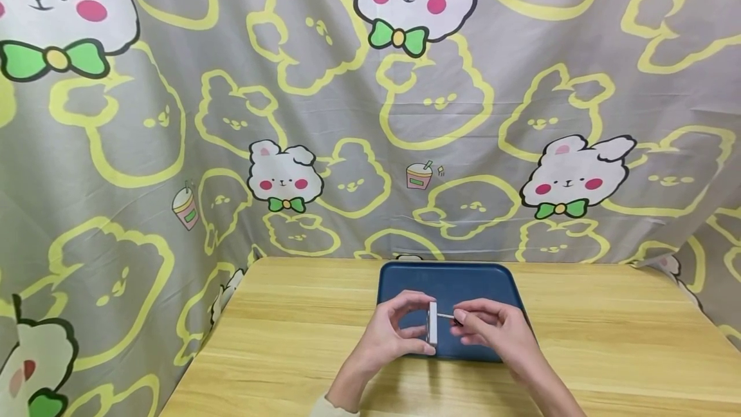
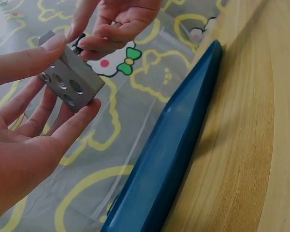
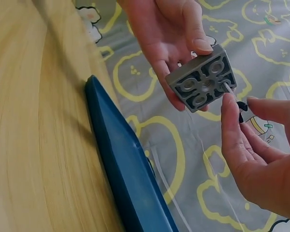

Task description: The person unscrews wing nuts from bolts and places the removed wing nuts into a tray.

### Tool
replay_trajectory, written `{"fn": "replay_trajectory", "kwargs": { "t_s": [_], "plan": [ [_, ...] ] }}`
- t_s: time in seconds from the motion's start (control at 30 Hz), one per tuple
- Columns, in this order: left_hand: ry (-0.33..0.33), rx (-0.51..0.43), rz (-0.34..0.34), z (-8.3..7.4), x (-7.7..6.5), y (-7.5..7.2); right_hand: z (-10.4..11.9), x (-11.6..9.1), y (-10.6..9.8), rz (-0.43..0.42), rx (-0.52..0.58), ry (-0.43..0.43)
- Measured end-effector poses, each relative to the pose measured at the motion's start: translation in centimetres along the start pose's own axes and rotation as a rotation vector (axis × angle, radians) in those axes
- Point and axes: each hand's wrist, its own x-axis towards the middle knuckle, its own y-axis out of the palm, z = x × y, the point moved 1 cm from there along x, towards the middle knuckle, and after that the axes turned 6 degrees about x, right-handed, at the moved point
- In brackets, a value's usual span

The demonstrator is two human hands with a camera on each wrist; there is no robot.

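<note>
My left hand (image 1: 389, 334) holds a small grey metal block (image 3: 203, 79) on edge, thumb on one side and fingers on the other, above the blue tray. Round holes show on one face of the block in the left wrist view; its other face, in the right wrist view, is ribbed with ring-shaped sockets. With thumb and fingers my right hand (image 1: 500, 328) pinches the black, wing-like head of a thin threaded screw (image 3: 229, 89). The screw's shaft points at the block, its tip right at a corner socket of the ribbed face.
Beneath both hands lies the blue tray (image 1: 405, 280), a shallow rectangle with a raised rim. It rests on a light wooden table (image 1: 301, 314). A grey curtain (image 1: 347, 114) with cartoon animals hangs behind the table and along its left side.
</note>
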Motion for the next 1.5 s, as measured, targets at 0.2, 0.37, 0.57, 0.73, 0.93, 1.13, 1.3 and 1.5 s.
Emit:
{"fn": "replay_trajectory", "kwargs": {
  "t_s": [0.2,0.37,0.57,0.73,0.93,1.13,1.3,1.5],
  "plan": [
    [-0.013,0.018,-0.001,0.1,0.0,0.0,0.0,-0.1,-0.2,0.027,-0.044,-0.051],
    [-0.019,0.008,-0.004,0.1,0.0,-0.1,-0.1,-0.2,-0.2,0.039,-0.145,-0.175],
    [-0.041,-0.056,0.003,0.3,0.0,-0.2,-0.3,-0.3,0.4,0.024,-0.253,-0.457],
    [-0.025,-0.119,0.015,0.4,0.0,-0.3,-0.5,-0.3,0.7,0.044,-0.355,-0.725],
    [0.000,-0.143,0.028,0.5,-0.1,-0.5,-0.7,-0.1,0.8,0.030,-0.503,-0.997],
    [-0.022,-0.221,0.046,0.6,-0.1,-0.6,-0.9,0.4,1.0,-0.021,-0.604,-1.196],
    [-0.035,-0.253,0.043,0.5,-0.1,-0.7,-0.9,0.5,1.2,-0.032,-0.609,-1.220],
    [-0.043,-0.217,0.006,0.2,-0.2,-0.7,-0.4,-0.2,1.2,0.010,-0.485,-1.025]
  ]
}}
